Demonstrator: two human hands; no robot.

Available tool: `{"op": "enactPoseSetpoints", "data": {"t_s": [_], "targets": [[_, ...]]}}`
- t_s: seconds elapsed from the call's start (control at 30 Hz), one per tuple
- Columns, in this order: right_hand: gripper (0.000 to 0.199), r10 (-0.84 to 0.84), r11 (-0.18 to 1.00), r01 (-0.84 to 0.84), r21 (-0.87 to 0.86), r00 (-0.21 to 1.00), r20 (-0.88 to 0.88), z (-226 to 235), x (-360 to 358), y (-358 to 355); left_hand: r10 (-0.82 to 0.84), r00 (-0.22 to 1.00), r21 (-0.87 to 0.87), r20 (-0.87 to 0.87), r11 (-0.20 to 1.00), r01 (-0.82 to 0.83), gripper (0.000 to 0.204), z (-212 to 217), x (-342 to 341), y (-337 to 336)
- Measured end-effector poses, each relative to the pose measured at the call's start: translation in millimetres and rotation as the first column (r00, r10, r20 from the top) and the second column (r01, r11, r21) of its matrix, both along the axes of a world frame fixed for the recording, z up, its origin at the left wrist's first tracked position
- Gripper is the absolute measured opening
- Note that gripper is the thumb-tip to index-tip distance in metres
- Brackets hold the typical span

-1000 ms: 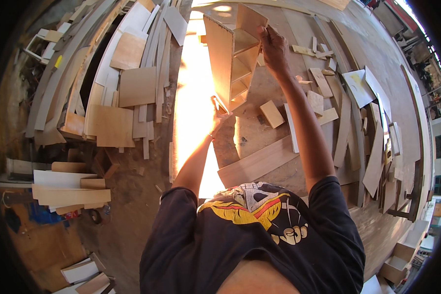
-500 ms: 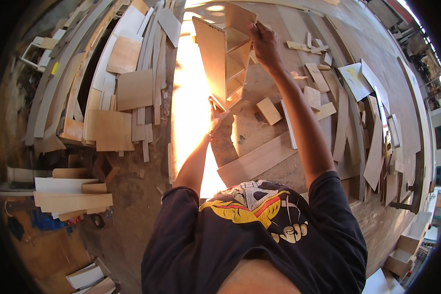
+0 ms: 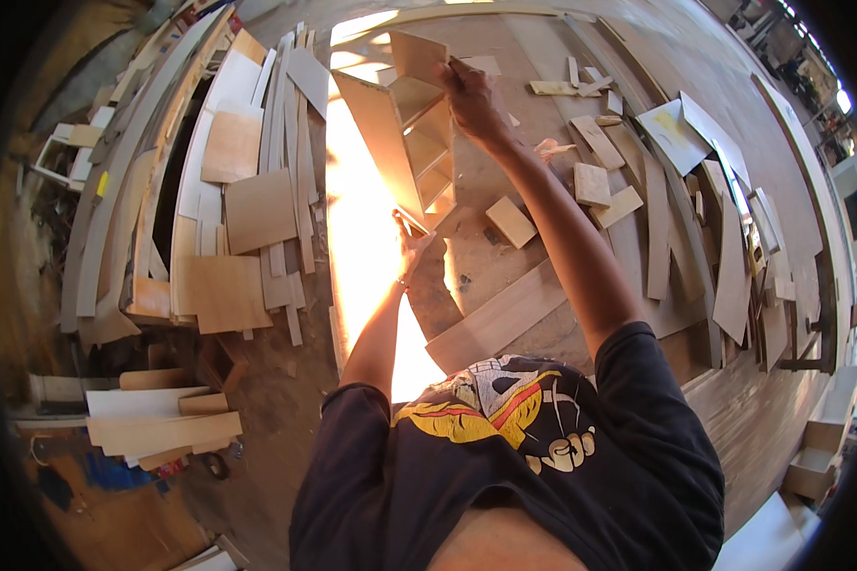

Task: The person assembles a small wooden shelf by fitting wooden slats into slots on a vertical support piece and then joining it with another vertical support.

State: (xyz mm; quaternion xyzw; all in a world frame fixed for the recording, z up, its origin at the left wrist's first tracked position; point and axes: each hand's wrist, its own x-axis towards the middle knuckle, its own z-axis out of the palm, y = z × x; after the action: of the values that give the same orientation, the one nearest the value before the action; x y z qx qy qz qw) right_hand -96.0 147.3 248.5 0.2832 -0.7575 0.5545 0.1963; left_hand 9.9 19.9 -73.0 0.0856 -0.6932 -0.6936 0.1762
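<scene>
Both my hands are on a long wooden box frame (image 3: pixel 376 124), which has slanted dividers making several open compartments. It stands tilted over the worktable (image 3: pixel 490 266), its far end up and its near end toward me. My left hand (image 3: pixel 412 252) grips the lower near corner, partly washed out by bright sunlight. Closed round the upper right edge at the far end is my right hand (image 3: pixel 473 103), with its fingertips mostly hidden. Right of the frame lies a small wooden block (image 3: pixel 511 223), touched by neither hand.
A wide plank (image 3: pixel 495 319) lies across the table close to my body. Wood offcuts (image 3: pixel 595 143) and long strips (image 3: pixel 667 219) fill the right side. On the left are stacked boards (image 3: pixel 260 209) and a pile of panels (image 3: pixel 167 419). A strong sunlit strip (image 3: pixel 357 276) crosses the table.
The whole view has shifted a little, so the surroundings sit differently. The box frame leans somewhat more to the left at its far end, and both hands keep their hold on it.
</scene>
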Motion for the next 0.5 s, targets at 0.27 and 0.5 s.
{"op": "enactPoseSetpoints", "data": {"t_s": [0.27,0.5], "targets": [[0.030,0.012,0.997,-0.015,0.073,0.999,0.043,7,5,3,0.039,0.999,-0.186,0.023,0.982,-0.034,0.112,7,5,-3],[0.036,0.047,0.999,-0.047,0.017,0.999,-0.010,4,5,0,0.045,0.998,-0.280,0.033,0.959,-0.034,0.107,-7,5,-19]]}}
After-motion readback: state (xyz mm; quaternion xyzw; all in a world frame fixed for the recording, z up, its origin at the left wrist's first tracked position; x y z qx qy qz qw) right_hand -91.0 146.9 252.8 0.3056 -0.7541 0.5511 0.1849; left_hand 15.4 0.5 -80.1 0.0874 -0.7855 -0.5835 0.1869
